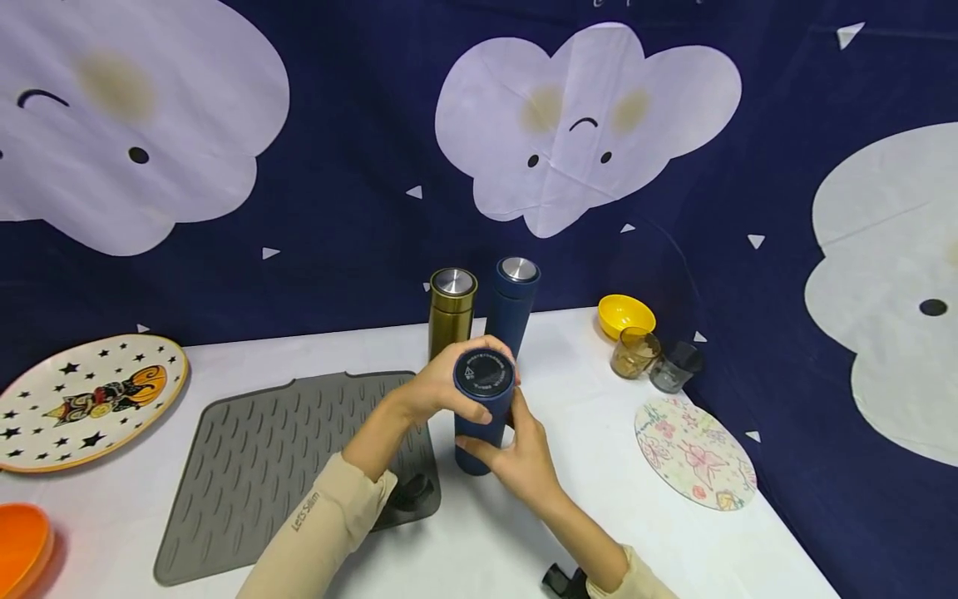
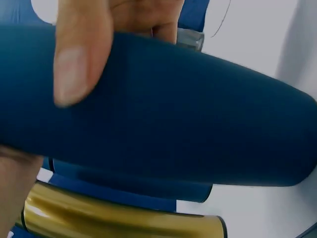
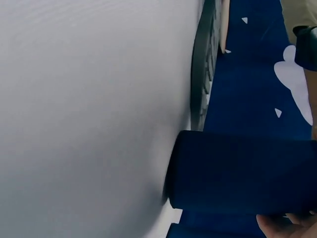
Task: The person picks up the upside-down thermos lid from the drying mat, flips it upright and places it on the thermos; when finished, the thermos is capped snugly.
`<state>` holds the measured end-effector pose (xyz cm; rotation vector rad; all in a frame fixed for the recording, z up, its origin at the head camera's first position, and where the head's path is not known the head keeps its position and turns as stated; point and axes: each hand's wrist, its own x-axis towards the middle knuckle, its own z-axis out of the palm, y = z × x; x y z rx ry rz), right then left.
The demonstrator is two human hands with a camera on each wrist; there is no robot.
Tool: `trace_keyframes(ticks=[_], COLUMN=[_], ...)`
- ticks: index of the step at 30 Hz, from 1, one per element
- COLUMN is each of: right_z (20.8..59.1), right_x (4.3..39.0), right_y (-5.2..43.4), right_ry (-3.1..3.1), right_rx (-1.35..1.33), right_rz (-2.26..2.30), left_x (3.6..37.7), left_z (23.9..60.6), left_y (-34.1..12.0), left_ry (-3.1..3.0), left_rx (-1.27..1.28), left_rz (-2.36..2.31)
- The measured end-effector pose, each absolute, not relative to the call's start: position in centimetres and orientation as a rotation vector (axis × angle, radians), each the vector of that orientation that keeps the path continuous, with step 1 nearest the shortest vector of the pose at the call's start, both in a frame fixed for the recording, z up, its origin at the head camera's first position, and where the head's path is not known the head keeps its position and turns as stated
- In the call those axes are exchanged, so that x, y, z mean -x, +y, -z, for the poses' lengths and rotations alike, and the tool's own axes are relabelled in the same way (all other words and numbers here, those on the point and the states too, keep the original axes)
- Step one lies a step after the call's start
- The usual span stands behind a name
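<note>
Both hands grip a dark blue thermos flask (image 1: 471, 453) that stands nearly upright over the white tabletop. Its upper end shows a black disc with white print. My left hand (image 1: 437, 384) wraps the flask near that end, thumb across the front. Lower down, my right hand (image 1: 520, 457) holds the body from the right with the thumb in front. In the right wrist view the lower end of the flask (image 3: 242, 171) is right at the table surface. Just behind stand a gold thermos (image 1: 451, 320) and another blue thermos (image 1: 515, 304), both with silver tops.
A grey ridged drying mat (image 1: 292, 466) lies left of the flask. Further left are an oval cat-patterned plate (image 1: 45, 374) and an orange bowl (image 1: 22, 545). At right sit a yellow bowl (image 1: 627, 314), an amber glass (image 1: 634, 356), a dark glass (image 1: 676, 366) and a round floral mat (image 1: 696, 453).
</note>
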<state>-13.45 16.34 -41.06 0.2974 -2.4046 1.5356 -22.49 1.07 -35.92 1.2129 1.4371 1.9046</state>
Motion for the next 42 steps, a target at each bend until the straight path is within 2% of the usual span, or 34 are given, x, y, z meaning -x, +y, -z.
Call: trace_keyframes(ticks=[7, 13, 17, 20, 27, 33, 37, 42], right_z=[40.9, 41.4, 41.8, 41.6, 40.2, 40.6, 41.3, 41.3], right_x=[13.6, 14.1, 15.0, 16.6, 23.3, 28.0, 29.5, 29.6], right_y=[16.6, 17.1, 18.0, 19.4, 23.7, 25.6, 26.4, 27.2], right_ry=[-2.437, -2.425, -2.378, -2.326, -2.209, -2.24, -2.273, -2.294], right_rx=[-0.367, -0.406, -0.361, -0.231, 0.049, 0.202, 0.254, 0.233], right_rz=[-1.524, -1.562, -1.614, -1.608, -1.518, -1.386, -1.326, -1.323], left_x=[24.0, 24.1, 22.3, 20.3, 15.2, 11.0, 9.8, 10.6], left_z=[35.9, 36.3, 36.8, 38.0, 41.6, 42.9, 42.8, 42.6], left_y=[1.0, 0.9, -0.2, -1.9, -6.6, -7.7, -7.9, -8.4], left_ry=[1.215, 1.281, 1.624, 1.868, 2.293, 2.538, 2.614, 2.715], left_rx=[-1.388, -1.355, -1.113, -0.966, -0.772, -0.634, -0.648, -0.664], left_rz=[-1.702, -1.707, -1.837, -1.897, -1.856, -1.7, -1.673, -1.626])
